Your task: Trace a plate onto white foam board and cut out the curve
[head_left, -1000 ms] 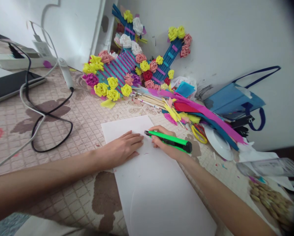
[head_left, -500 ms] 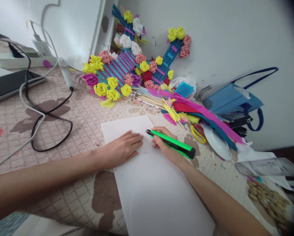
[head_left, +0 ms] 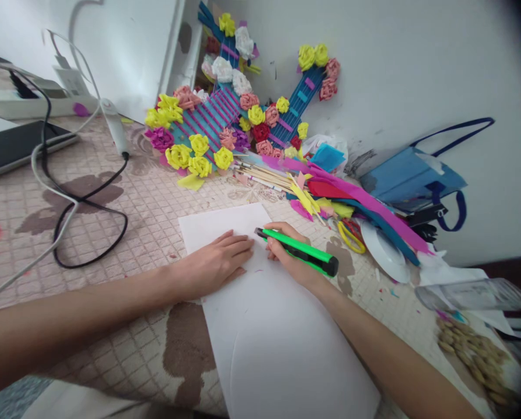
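Observation:
A large white sheet [head_left: 278, 337] lies on the patterned table cover [head_left: 125, 233] in front of me. My left hand [head_left: 214, 265] rests flat on the sheet's upper left part, fingers stretched out and together. My right hand [head_left: 293, 259] is closed round a green and black utility knife [head_left: 298, 250], whose tip points left toward the left fingertips, just above the sheet. The two hands are a few centimetres apart.
Behind stand blue craft frames with paper roses [head_left: 225, 125]. Coloured paper strips [head_left: 352, 198], wooden sticks [head_left: 264, 174], yellow scissors [head_left: 351, 238], a white plate [head_left: 385, 250] and a blue bag [head_left: 413, 174] lie at right. Cables [head_left: 81, 203] and a power strip [head_left: 29, 102] are at left.
The right hand with the knife has shifted only slightly, the knife's rear end dipping then lifting a little. The left hand stays in place on the sheet.

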A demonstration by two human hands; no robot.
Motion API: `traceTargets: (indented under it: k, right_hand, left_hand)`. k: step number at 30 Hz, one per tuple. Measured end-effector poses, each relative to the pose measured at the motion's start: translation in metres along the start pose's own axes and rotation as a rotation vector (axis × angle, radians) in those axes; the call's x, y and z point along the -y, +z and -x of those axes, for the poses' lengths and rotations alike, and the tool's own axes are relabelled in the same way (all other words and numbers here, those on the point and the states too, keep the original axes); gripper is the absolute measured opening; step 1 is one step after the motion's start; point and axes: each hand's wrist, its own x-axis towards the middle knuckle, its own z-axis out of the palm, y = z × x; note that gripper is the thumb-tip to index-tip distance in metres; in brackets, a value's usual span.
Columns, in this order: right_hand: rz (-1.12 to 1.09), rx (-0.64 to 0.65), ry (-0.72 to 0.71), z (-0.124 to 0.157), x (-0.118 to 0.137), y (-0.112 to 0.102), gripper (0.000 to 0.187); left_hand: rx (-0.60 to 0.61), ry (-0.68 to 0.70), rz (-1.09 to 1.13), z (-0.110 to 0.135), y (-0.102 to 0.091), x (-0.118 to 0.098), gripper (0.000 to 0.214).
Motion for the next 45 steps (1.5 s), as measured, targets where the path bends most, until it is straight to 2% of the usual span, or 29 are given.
traceTargets:
  k: [14, 21, 29, 45]
  right_hand:
    - [0.160, 0.000, 0.022, -0.002, 0.012, 0.002, 0.019]
    - [0.139, 0.026, 0.062, 0.001, 0.016, -0.001, 0.019]
    - [0.096, 0.027, 0.053, 0.003, 0.009, 0.000, 0.019]
    - [0.105, 0.036, 0.060, 0.011, 0.011, -0.002, 0.020]
  left_hand:
    - [-0.022, 0.002, 0.020, 0.000, 0.000, 0.001, 0.030]
    - [-0.005, -0.003, 0.044, -0.001, -0.001, 0.002, 0.029]
    - [-0.017, 0.004, 0.040, 0.000, 0.001, 0.003, 0.029]
    - [-0.007, -0.010, 0.073, 0.000, -0.001, 0.002, 0.031]
